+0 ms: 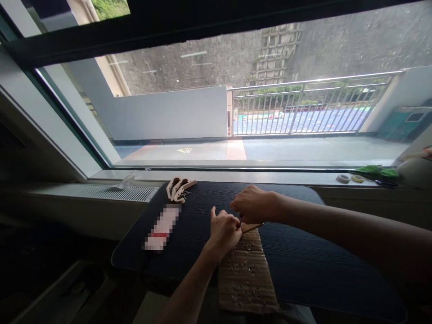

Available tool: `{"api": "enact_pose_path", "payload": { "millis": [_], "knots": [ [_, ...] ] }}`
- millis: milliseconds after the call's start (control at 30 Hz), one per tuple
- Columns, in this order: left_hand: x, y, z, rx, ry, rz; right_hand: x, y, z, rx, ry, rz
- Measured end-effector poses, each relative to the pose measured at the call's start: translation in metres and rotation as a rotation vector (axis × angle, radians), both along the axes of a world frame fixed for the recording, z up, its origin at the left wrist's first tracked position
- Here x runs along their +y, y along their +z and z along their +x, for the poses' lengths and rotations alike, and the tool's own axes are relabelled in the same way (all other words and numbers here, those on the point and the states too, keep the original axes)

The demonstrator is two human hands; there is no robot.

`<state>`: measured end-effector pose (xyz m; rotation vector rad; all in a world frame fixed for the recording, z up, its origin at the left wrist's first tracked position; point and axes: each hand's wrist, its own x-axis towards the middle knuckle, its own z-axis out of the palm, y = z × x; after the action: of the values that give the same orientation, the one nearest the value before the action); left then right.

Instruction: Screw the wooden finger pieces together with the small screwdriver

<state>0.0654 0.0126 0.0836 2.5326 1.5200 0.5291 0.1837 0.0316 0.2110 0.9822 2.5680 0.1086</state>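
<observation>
My left hand is closed at the near end of a light wooden strip, with one finger raised. The strip lies over the far end of a corrugated cardboard piece dotted with many small holes. Above the strip, my right hand is bent down in a fist. A short dark shaft shows below it, beside my left fingertips; the rest of that tool is hidden in my right hand. Several curved wooden pieces lie at the table's far left, with small dark metal bits beside them.
The dark table has rounded corners and stands against the window sill. A blurred-out pink item lies on its left side. Tape rolls and a green cloth rest on the sill at right. A vent grille runs along the left.
</observation>
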Motion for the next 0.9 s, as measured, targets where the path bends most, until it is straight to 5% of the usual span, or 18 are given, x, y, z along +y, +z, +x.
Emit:
{"api": "enact_pose_path", "payload": {
  "millis": [900],
  "knots": [
    [-0.002,0.006,0.002,0.062,0.023,-0.036,-0.002,-0.009,0.003,0.051,-0.03,-0.01]
  ]
}}
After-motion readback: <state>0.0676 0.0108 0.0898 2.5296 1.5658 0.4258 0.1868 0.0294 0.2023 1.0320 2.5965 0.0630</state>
